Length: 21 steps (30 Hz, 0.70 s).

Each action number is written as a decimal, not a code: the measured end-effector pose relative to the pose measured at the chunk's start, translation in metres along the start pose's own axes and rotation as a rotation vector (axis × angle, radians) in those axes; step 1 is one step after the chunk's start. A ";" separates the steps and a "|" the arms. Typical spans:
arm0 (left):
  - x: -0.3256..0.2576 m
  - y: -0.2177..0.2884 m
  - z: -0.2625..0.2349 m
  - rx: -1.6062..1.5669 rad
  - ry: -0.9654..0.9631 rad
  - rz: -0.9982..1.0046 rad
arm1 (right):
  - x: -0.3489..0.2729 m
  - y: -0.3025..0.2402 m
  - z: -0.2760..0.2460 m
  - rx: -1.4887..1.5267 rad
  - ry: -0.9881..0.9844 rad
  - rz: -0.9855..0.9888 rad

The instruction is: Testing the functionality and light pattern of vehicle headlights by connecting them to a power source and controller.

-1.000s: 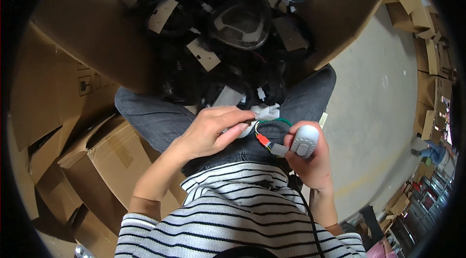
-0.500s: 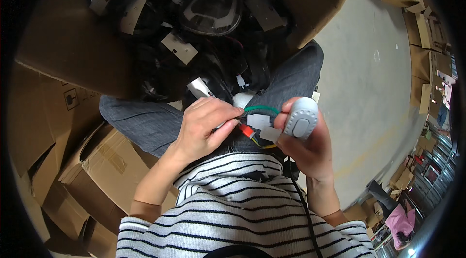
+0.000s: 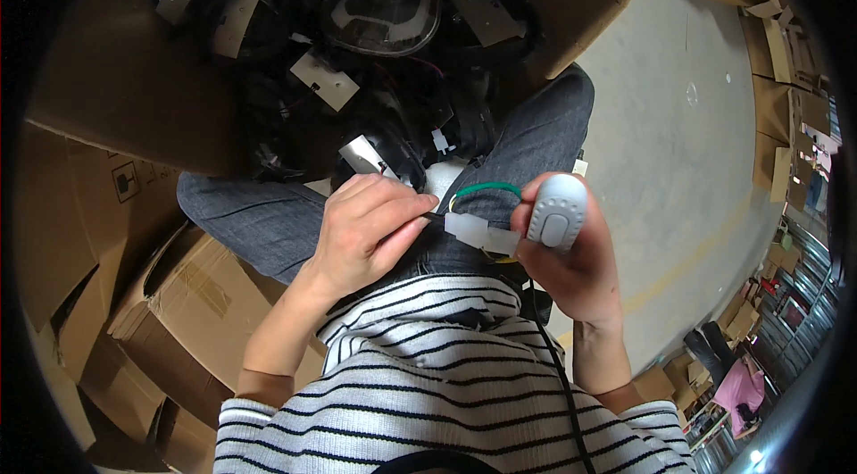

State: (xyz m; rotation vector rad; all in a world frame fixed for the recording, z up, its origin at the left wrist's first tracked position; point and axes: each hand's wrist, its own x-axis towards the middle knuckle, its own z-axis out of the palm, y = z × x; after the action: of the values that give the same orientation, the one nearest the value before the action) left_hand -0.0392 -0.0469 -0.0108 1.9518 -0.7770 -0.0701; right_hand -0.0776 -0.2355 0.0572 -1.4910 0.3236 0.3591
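Note:
My right hand (image 3: 576,264) is closed around a light-grey oval plastic device (image 3: 558,213) with a ring of raised dots. Its fingertips also hold a white plug connector (image 3: 503,241). A second white connector (image 3: 465,228) lies end to end with it; I cannot tell how fully they are joined. Between thumb and forefinger, my left hand (image 3: 366,228) pinches a thin dark wire that leads to this second connector. A green wire (image 3: 486,187) arches above the connectors toward my right fingers. Some yellow wire (image 3: 496,256) shows below them.
Ahead, a large open cardboard box (image 3: 134,72) holds several black lamp-like units with clear covers (image 3: 384,5) and white labels. Cartons (image 3: 201,304) stand at my left. A black cable (image 3: 558,358) runs down my striped top. Far right, a person in pink (image 3: 739,387) is near shelving.
The two white connectors, apart and at an angle before, now lie in line and meet. The orange-red connector has gone out of sight. My left hand has shifted slightly left.

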 end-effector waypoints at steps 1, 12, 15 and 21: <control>-0.001 0.000 -0.001 0.000 0.000 -0.001 | 0.000 0.001 -0.001 0.000 0.000 0.001; -0.005 0.006 0.000 0.135 -0.085 0.079 | -0.006 0.010 0.004 -0.216 0.114 0.018; -0.007 0.005 -0.001 0.135 -0.057 0.068 | -0.006 0.017 0.006 -0.233 0.085 0.000; -0.014 0.007 0.006 0.057 -0.055 0.030 | -0.008 0.020 0.000 -0.152 -0.002 0.086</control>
State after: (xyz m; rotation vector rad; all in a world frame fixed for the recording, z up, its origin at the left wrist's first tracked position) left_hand -0.0559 -0.0459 -0.0122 1.9991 -0.8524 -0.0850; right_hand -0.0930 -0.2345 0.0428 -1.6284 0.3664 0.4620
